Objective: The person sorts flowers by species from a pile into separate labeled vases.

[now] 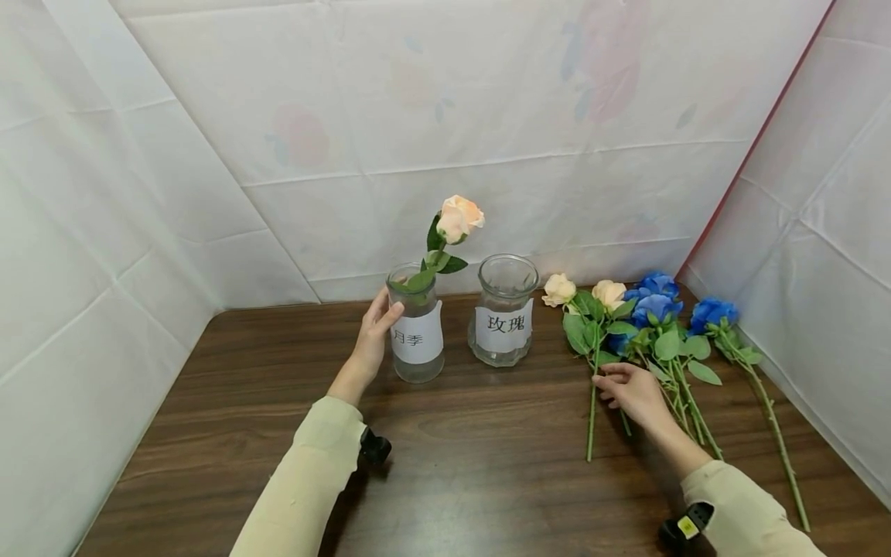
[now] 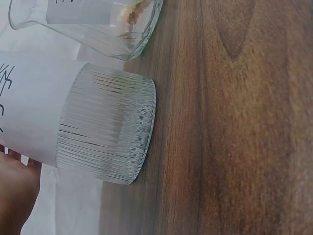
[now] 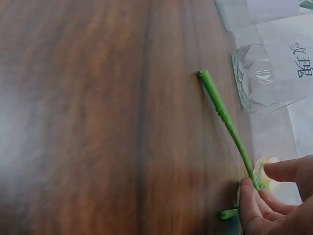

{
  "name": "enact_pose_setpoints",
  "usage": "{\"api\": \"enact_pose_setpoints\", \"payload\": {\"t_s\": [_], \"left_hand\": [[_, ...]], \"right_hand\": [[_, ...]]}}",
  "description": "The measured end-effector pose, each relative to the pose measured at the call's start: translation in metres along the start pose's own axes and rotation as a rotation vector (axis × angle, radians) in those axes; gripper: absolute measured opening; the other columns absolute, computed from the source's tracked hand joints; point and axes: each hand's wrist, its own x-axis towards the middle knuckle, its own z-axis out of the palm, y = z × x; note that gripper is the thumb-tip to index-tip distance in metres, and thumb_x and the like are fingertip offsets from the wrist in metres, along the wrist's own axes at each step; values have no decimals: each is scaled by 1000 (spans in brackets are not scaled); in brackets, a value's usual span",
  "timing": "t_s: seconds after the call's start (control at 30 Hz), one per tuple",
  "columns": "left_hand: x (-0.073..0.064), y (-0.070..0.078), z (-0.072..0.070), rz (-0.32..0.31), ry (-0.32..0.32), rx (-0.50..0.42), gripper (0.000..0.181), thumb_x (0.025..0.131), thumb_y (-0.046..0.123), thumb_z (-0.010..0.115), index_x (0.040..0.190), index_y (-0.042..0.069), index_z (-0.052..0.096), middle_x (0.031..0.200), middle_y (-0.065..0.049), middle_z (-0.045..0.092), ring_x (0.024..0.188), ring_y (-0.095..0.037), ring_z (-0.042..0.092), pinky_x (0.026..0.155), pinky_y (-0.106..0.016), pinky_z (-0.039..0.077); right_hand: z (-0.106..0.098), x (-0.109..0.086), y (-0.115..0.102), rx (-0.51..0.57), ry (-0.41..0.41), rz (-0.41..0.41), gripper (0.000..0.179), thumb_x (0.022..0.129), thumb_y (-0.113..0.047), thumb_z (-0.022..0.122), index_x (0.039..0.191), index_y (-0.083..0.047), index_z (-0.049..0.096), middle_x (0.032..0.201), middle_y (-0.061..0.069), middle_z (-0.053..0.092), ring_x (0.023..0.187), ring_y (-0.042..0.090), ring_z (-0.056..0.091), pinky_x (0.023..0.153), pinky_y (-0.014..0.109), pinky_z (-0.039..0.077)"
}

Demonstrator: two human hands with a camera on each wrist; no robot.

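where the right hand (image 1: 635, 394) holds a stem (image 1: 591, 433), leaves (image 1: 575, 334) hide its top.

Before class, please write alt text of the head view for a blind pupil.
A person's left hand grips a labelled glass vase holding one peach rose, while the right hand touches a green stem at a wooden table. A labelled jar stands beside the vase; cream flowers and blue flowers lie at right.
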Motion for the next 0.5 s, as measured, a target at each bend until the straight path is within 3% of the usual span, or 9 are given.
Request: {"api": "enact_pose_setpoints", "payload": {"t_s": [0.27, 0.5], "left_hand": [[1, -3, 0, 0, 1, -21, 64, 95, 32, 47, 154, 12, 34, 160, -6, 28, 148, -24, 18, 118, -52, 9], [1, -3, 1, 12, 6, -31, 65, 95, 30, 47, 154, 8, 33, 159, -10, 29, 148, -24, 18, 118, -50, 10]], "right_hand": [[1, 13, -2, -49, -58, 63, 53, 93, -18, 69, 132, 14, 53, 96, 21, 72, 72, 22, 68, 62, 36, 56], [-3, 12, -5, 22, -68, 113, 53, 95, -20, 67, 134, 13, 52, 92, 14, 71, 74, 17, 65, 65, 34, 56]]}}
